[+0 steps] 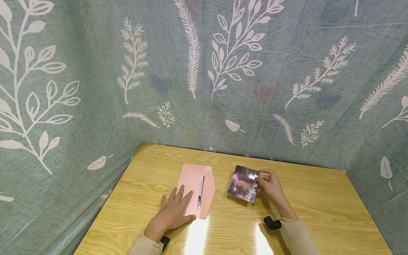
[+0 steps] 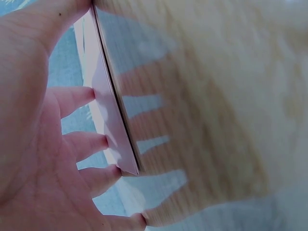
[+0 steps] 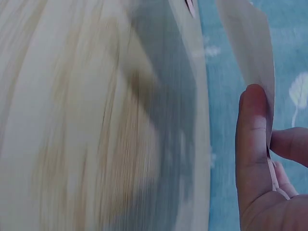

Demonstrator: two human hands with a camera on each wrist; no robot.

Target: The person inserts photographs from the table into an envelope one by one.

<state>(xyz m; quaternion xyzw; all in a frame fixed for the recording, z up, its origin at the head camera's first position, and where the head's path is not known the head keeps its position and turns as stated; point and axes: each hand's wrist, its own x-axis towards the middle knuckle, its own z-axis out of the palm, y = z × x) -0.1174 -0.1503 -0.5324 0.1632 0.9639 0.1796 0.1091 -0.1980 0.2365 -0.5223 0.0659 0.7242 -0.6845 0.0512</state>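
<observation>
A pink envelope (image 1: 189,179) lies on the table with its pointed flap (image 1: 208,193) opened out to the right. Along the flap's fold a narrow slit shows a shiny, picture-like strip (image 1: 200,191) inside. My left hand (image 1: 175,210) rests on the envelope's lower left with fingers spread and straight; in the left wrist view the fingertips touch its edge. To the right, my right hand (image 1: 269,184) pinches a square glossy photo (image 1: 243,184) by its right edge, between thumb and fingers. In the right wrist view the photo's pale back (image 3: 250,43) faces the camera, raised above the table.
The wooden table (image 1: 325,202) carries bright light reflections near its front. A grey-green cloth (image 1: 236,117) with white leaf prints hangs behind the table and along both sides. A black wrist device (image 1: 272,223) sits by the right sleeve.
</observation>
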